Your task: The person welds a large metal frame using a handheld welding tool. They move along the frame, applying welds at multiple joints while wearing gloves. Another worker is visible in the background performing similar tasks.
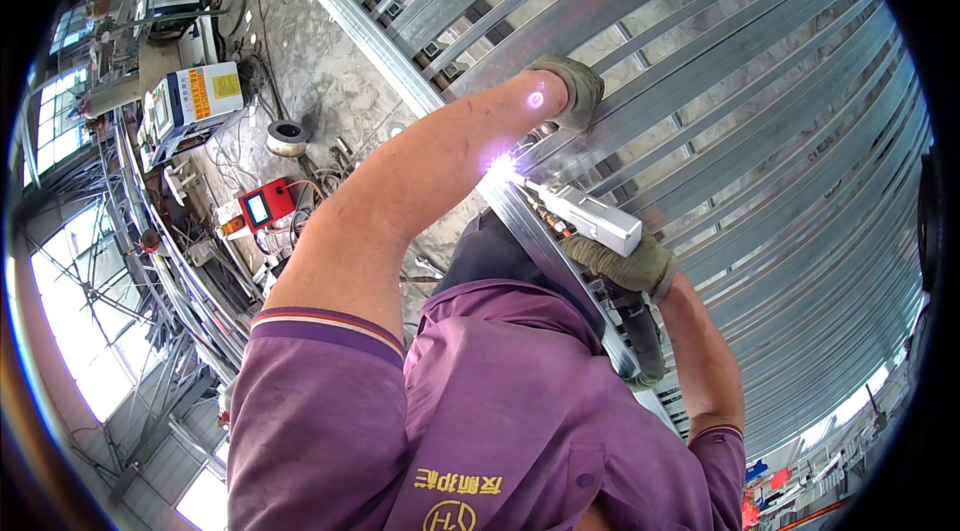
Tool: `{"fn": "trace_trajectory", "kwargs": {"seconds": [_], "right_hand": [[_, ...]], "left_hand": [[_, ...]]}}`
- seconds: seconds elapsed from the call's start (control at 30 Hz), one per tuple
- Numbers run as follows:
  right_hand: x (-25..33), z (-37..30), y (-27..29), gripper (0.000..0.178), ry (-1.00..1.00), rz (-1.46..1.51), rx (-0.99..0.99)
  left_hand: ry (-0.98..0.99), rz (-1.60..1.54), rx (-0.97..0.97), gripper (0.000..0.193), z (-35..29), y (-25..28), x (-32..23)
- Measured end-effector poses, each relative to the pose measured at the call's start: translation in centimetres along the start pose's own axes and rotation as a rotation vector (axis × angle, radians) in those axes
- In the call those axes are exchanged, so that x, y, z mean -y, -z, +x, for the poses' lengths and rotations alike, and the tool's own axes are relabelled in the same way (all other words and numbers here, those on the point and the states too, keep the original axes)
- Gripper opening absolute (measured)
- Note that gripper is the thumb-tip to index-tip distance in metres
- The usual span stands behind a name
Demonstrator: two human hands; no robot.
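My left hand (572, 93), in a grey-green work glove, curls over a metal slat (650, 81) near the long edge rail. The slat's gripped part is mostly hidden under the glove. In my right hand (630, 266), gloved too, is a welding gun (595, 219) with a silver-white boxy body. Its thin nozzle points left, toward the rail (545, 246). At the nozzle's tip a bright violet-white welding spark (503, 168) burns where a slat meets the rail. The glare hides the joint itself.
Many parallel metal slats (780, 151) stretch away to the right. To the left, a red device with a screen (267, 205), a white machine (205, 96) and a round spool (288, 138) stand among cables on the concrete floor (330, 61). Long metal bars lie at far left.
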State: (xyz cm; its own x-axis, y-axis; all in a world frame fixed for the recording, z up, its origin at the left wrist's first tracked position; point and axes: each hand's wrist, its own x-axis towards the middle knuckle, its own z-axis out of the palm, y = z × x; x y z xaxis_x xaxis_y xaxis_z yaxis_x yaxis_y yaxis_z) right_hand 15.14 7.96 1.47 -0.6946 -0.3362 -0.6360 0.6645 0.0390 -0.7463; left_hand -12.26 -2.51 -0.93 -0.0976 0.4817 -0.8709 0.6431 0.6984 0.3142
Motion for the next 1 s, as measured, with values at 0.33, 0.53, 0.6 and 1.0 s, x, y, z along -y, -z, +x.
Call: {"fn": "trace_trajectory", "kwargs": {"seconds": [0.33,0.53,0.6,1.0], "right_hand": [[-0.1,-0.1,-0.1,0.057,-0.028,-0.052,-0.014],[-0.5,-0.1,0.0,0.055,-0.02,-0.097,-0.02],[-0.6,-0.2,0.0,0.055,-0.012,-0.073,-0.024],[-0.1,-0.3,-0.1,0.055,0.046,-0.065,-0.027]], "left_hand": [[-0.023,0.016,-0.035,0.044,-0.2,-0.1,0.1],[0.003,-0.071,-0.024,0.044,-0.8,0.0,-0.1],[0.007,-0.055,-0.011,0.045,-0.8,0.1,-0.2],[-0.019,0.003,-0.044,0.038,-0.4,0.1,0.5]]}}
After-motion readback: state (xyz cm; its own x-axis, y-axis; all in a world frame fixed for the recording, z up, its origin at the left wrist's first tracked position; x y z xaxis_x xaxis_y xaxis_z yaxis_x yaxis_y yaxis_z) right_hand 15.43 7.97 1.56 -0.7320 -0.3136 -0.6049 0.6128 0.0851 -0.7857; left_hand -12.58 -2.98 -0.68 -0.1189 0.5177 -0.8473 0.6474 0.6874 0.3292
